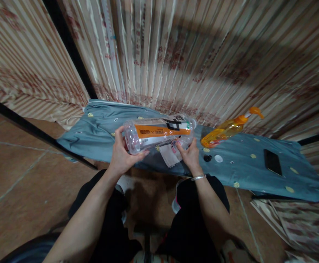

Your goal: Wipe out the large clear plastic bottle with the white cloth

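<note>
A large clear plastic bottle (159,132) with an orange and grey label lies sideways between my two hands, above the blue cloth. My left hand (121,152) is closed around its base, thumb along the near side. Around the neck end, my right hand (190,155) grips the bottle from below, a silver bangle on the wrist. Just under the bottle, beside my right fingers, hangs or lies a whitish cloth (171,155) with red print; whether my fingers touch it is unclear. A small black cap (207,158) and a white disc (218,158) lie right of my right hand.
An orange pump bottle (221,133) stands on the patterned blue tablecloth (244,170), with a black phone (272,162) farther right. Striped curtains (159,54) hang behind the table. Black metal poles (71,47) frame the left side. My knees are below the near edge.
</note>
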The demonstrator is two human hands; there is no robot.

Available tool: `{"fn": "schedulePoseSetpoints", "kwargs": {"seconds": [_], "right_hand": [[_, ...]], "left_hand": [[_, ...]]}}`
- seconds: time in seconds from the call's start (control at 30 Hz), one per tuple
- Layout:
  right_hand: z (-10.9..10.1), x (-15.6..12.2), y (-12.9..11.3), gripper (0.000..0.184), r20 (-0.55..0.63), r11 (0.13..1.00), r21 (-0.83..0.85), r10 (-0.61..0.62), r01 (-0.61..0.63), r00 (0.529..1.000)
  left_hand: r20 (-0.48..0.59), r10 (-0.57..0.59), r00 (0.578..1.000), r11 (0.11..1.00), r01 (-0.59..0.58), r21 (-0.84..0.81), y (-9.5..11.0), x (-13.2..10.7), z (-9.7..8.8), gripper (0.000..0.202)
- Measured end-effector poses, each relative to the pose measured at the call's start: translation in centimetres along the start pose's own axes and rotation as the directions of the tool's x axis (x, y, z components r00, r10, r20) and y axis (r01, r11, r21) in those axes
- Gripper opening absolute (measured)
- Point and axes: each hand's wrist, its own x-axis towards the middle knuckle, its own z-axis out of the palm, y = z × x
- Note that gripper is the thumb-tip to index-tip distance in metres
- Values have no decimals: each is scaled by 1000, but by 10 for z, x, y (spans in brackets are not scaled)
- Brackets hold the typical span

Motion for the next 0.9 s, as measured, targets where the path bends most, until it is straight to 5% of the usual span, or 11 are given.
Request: {"fn": "schedulePoseSetpoints", "kwargs": {"seconds": [0.9], "right_hand": [[1, 0, -1, 60, 24, 1000, 15, 7, -8, 1000]], "left_hand": [[6, -115, 993, 991, 115, -75, 10, 6, -8, 82]]}}
